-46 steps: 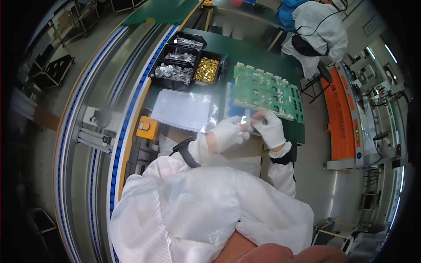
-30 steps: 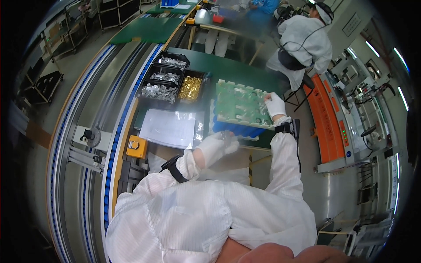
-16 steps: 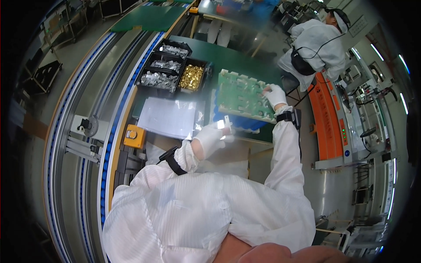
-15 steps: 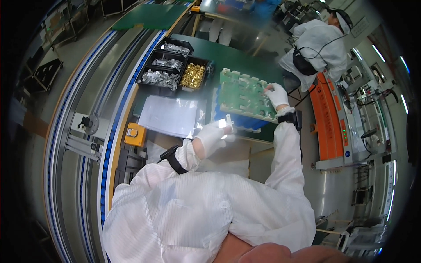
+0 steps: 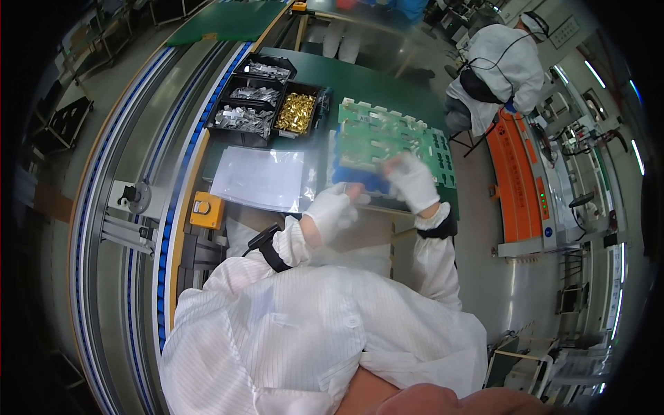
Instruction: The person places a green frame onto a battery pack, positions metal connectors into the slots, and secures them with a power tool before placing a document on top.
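My left hand (image 5: pixel 333 213), in a white glove with bare fingertips, is held in front of the blue block's near left corner. Its fingers are drawn together in a pinch, and whatever lies between them is too unclear to name. Over the near edge of the green plastic tray (image 5: pixel 373 131) is my gloved right hand (image 5: pixel 415 185), its bent fingers smeared by motion. That tray has raised white edge tabs and small fittings. It rests on top of a blue block (image 5: pixel 349 176), partly hidden by my right hand.
Black bins hold silver metal pieces (image 5: pixel 243 120) and gold-coloured pieces (image 5: pixel 297 113). Clear plastic-covered sheets (image 5: pixel 257 180) lie left of the tray. A yellow switch box (image 5: pixel 207 210) sits by the roller conveyor (image 5: pixel 169 228). Another person (image 5: pixel 508 62) works near an orange machine (image 5: pixel 515 176).
My right hand has come off the tray's right part, moving left and nearer to my left hand. The silver metal tab seen in my left hand no longer shows clearly.
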